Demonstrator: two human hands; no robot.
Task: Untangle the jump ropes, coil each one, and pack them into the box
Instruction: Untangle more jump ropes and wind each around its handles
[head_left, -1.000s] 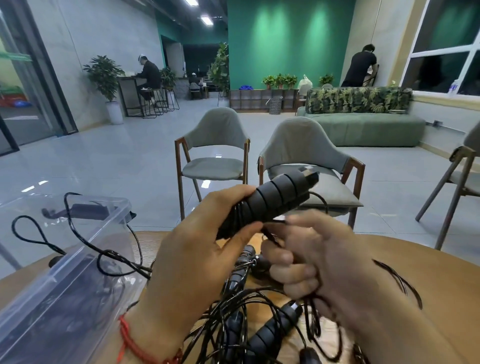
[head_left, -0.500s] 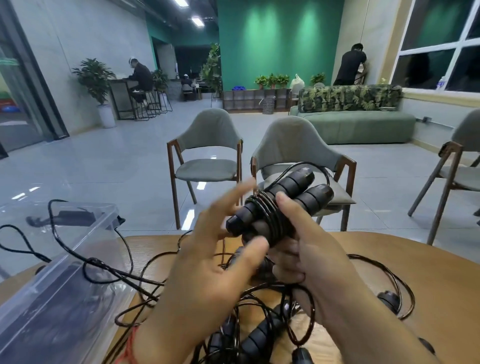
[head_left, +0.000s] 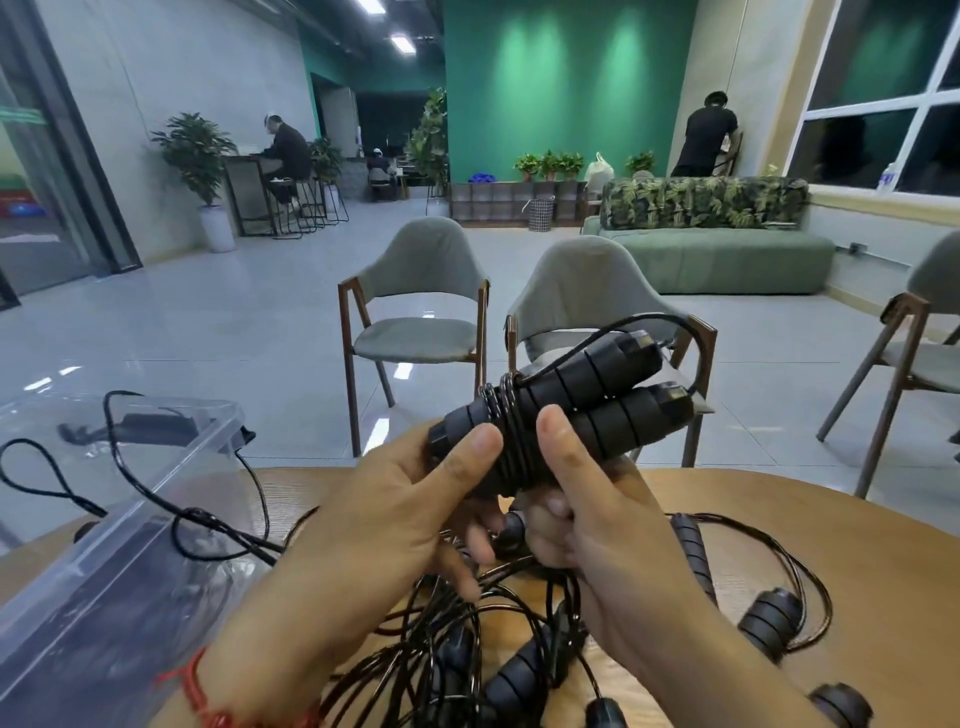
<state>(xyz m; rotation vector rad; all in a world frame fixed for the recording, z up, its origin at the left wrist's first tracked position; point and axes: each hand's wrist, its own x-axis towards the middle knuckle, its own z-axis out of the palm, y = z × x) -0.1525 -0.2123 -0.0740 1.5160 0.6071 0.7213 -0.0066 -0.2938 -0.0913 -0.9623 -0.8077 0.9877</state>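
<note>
Both hands hold one black jump rope bundle up above the table: two ribbed foam handles side by side with cord wound round their middle. My left hand grips the bundle's left end, thumb on top. My right hand grips it from below, thumb pressed against the wound cord. A tangle of other black ropes with several handles lies on the round wooden table under my hands. The clear plastic box stands at the left, with a loose cord draped over its rim.
More rope handles lie at the right on the table. Two grey chairs stand just beyond the table's far edge, a third at the far right. People sit and stand far back in the room.
The second handle was brought beside the first and cord wound round both. My left hand, spread open half a second ago, has closed on the bundle's left end.
</note>
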